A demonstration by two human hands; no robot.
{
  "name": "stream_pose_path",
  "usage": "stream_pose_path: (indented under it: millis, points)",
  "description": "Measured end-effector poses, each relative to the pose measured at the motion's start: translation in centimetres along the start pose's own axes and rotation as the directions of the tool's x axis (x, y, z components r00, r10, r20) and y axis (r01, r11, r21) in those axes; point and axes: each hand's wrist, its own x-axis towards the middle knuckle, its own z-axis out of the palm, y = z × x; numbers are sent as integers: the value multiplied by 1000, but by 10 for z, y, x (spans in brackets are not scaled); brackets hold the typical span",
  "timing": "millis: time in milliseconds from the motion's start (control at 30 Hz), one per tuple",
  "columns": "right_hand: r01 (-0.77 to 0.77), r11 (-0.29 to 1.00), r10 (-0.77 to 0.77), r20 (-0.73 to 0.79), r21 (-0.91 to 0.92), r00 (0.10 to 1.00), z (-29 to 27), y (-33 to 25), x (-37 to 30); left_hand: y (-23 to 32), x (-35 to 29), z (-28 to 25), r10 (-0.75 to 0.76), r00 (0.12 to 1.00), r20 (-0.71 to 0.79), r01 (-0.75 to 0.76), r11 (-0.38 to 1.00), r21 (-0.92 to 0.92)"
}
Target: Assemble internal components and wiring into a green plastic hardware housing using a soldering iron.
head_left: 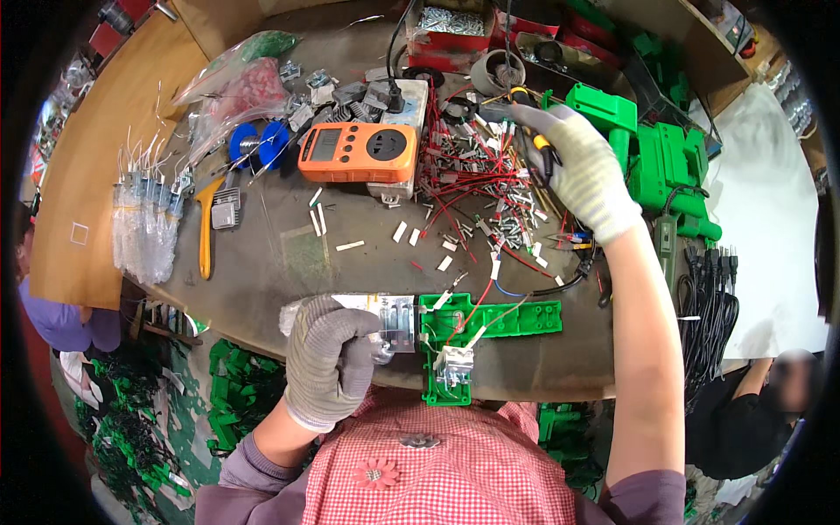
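My left hand (331, 360), in a grey-striped work glove, is closed round a silver metal barrel (399, 322) partly wrapped in clear film. The barrel's right end lies against an open green plastic housing half (516, 319), which is shaped like a heat gun with a handle. Wires run inside the housing to a small white-and-metal switch part (455, 366). Farther off to the right, my gloved right hand (584, 171) is closed on a black-and-yellow handled tool (543, 144), seemingly a screwdriver. Its fingers hide part of the handle. Beneath that hand lies a pile of red wires and small screws (468, 166).
An orange meter (359, 152) lies mid-table, beside a blue solder spool (259, 144) and a yellow-handled brush (206, 229). Bagged heating elements (149, 223) stand left. Green housings (669, 166) and black power cords (707, 293) lie right. A red screw box (448, 39) stands behind.
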Motion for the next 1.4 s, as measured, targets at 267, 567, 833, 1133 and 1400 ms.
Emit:
stream_pose_path:
  millis: [267,567,833,1133,1400]
  points:
    - [-12,744,401,-432,669,808,-28,-22,-30,3,0,-1,115,977,178,-131,988,84]
    - [-123,23,822,51,992,567,-38,-71,-121,16,20,12,181,938,294,-240,954,178]
    - [-85,-44,801,86,995,592,-20,-72,-132,16,21,16,193,928,318,-281,924,258]
    - [-12,-70,845,66,997,531,-16,-79,-130,16,18,17,159,926,341,-264,920,289]
    - [-13,-22,838,26,1000,545,-19,-83,-123,19,20,18,130,920,370,-260,909,327]
